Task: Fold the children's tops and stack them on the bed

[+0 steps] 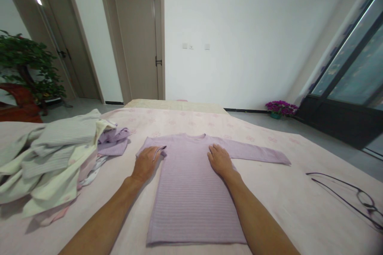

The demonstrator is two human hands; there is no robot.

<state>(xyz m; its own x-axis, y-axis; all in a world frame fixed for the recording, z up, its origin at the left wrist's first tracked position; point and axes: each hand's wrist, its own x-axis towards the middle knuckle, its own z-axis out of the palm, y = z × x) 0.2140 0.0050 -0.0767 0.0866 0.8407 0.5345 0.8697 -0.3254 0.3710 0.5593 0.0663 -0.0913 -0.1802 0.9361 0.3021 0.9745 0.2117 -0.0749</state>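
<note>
A lilac ribbed long-sleeved shirt (194, 191) lies flat on the pale pink bed cover, its neckline pointing away from me. Its right-hand sleeve stretches out straight to the side. The left-hand sleeve is folded inward near the shoulder, and my left hand (147, 161) has its fingers closed on the cuff end there. My right hand (220, 159) rests flat on the upper chest of the shirt, below the collar, fingers stretched out.
A heap of clothes (60, 155) in grey, cream and lilac lies at the left. Dark-framed eyeglasses (363, 199) lie open at the right on the pink bed cover (275, 191). Beyond stand a wall, doors and a pot of purple flowers (280, 108).
</note>
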